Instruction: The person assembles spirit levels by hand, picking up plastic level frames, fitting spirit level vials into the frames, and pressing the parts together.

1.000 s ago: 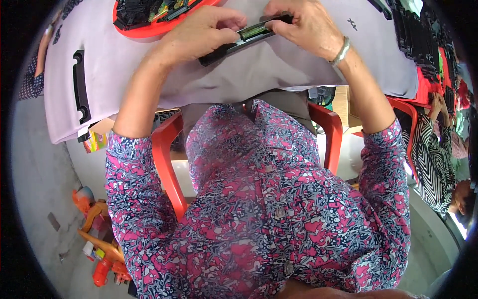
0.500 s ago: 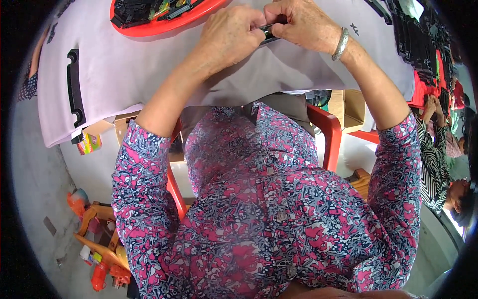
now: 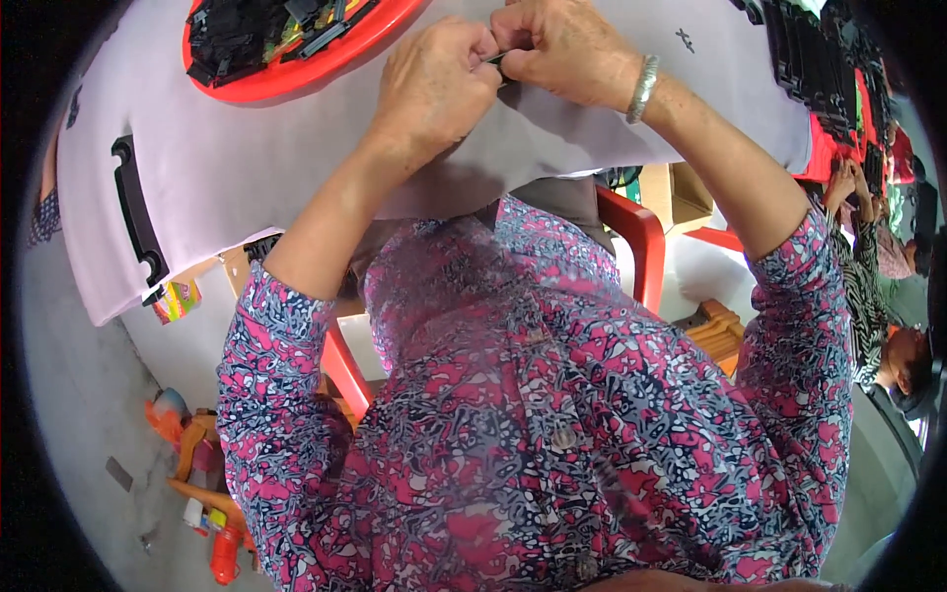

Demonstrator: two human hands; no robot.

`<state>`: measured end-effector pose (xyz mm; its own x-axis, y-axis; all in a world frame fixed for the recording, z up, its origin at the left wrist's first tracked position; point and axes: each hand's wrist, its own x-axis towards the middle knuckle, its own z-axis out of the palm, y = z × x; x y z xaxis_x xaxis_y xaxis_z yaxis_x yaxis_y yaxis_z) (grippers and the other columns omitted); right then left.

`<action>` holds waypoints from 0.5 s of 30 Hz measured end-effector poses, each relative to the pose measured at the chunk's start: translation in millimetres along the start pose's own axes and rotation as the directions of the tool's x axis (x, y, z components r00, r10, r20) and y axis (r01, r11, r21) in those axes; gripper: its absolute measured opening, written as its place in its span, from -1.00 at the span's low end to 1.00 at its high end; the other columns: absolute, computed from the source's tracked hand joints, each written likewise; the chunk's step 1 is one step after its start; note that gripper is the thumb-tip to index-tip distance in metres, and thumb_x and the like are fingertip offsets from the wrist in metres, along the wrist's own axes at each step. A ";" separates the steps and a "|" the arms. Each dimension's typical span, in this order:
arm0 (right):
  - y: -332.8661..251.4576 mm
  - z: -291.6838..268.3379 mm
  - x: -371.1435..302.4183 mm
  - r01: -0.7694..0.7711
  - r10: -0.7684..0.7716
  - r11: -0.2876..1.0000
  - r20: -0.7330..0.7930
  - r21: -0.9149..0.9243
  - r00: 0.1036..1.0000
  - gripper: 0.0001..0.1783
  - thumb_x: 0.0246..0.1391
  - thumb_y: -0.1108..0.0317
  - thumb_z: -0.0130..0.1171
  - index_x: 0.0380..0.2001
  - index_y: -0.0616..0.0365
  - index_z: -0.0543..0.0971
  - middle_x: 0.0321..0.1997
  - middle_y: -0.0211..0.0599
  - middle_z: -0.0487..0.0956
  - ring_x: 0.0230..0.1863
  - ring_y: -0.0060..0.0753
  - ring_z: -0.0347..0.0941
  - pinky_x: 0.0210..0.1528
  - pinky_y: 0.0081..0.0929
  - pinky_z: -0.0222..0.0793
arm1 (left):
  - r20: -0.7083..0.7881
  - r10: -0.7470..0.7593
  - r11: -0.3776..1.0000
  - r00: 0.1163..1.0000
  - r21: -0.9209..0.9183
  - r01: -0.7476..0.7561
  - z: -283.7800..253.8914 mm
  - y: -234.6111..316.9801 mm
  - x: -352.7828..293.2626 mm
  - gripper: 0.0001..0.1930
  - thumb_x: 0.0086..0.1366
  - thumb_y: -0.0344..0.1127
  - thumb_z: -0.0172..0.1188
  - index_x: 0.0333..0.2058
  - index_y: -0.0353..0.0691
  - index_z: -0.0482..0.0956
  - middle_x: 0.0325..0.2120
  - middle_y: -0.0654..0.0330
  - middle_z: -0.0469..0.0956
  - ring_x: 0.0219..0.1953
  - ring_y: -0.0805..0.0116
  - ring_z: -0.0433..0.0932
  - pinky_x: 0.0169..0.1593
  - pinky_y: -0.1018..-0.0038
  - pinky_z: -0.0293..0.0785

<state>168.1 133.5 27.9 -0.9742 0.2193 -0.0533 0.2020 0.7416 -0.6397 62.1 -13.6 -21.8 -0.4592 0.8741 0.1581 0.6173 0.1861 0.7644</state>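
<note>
My left hand (image 3: pixel 434 94) and my right hand (image 3: pixel 572 54) meet above the far middle of the table, both closed around a small black plastic piece (image 3: pixel 505 71). Fingers hide most of it, so its full shape cannot be made out. A silver bangle (image 3: pixel 643 89) circles my right wrist. Left of my hands, a red tray (image 3: pixel 271 92) carries a heap of black plastic parts (image 3: pixel 232 44). Farther left, a long black plastic strip (image 3: pixel 135 212) with hooked ends lies by itself on the cloth.
A pale lilac cloth (image 3: pixel 286 163) covers the table. Many black strips (image 3: pixel 809 69) are piled at the far right, beside something red. A red chair (image 3: pixel 641 237) and a cardboard box (image 3: pixel 681 197) stand below the table edge. Another person in a striped top (image 3: pixel 863 296) is at the right.
My head view has shifted and tilted a little, so the tray and cloth sit lower at the left. My hands stay together on the black piece, of which less shows now.
</note>
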 end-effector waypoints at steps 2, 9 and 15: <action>0.1 6.0 -5.9 0.007 -0.007 1.000 -0.019 0.015 1.000 -0.88 -0.12 0.44 0.27 -0.43 0.16 0.71 -0.44 -0.07 0.64 -0.33 -0.07 0.60 -0.21 -0.20 0.51 | 0.008 0.033 0.999 0.999 0.041 -0.033 3.1 0.7 -4.6 -0.82 0.16 -0.39 0.24 -0.28 -0.34 0.62 -0.47 0.08 0.57 -0.42 0.28 0.57 -0.26 0.31 0.49; 27.3 13.9 2.8 0.121 -0.119 0.991 0.031 -0.064 0.992 -0.96 -0.12 0.45 0.25 -0.50 0.12 0.64 -0.41 -0.12 0.60 -0.31 -0.07 0.54 -0.16 -0.20 0.49 | 0.051 -0.005 0.999 0.999 0.039 0.003 2.0 4.1 0.3 -0.85 0.18 -0.41 0.23 -0.29 -0.34 0.59 -0.48 0.13 0.50 -0.43 0.31 0.50 -0.28 0.35 0.46; 33.2 -3.2 1.3 0.120 -0.133 0.972 0.051 0.203 0.990 -0.93 -0.12 0.50 0.21 -0.47 0.16 0.58 -0.42 -0.16 0.55 -0.36 -0.04 0.53 -0.27 -0.18 0.44 | 0.185 0.007 0.999 0.983 -0.039 0.001 -13.9 -2.0 1.8 -0.80 0.15 -0.38 0.21 -0.26 -0.32 0.62 -0.41 0.04 0.55 -0.34 0.12 0.55 -0.21 0.24 0.47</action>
<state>173.8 160.4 9.1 -0.9962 0.0865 -0.0066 0.0589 0.6186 -0.7835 51.2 -18.6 -14.3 -0.3288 0.9433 0.0445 0.5914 0.1690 0.7885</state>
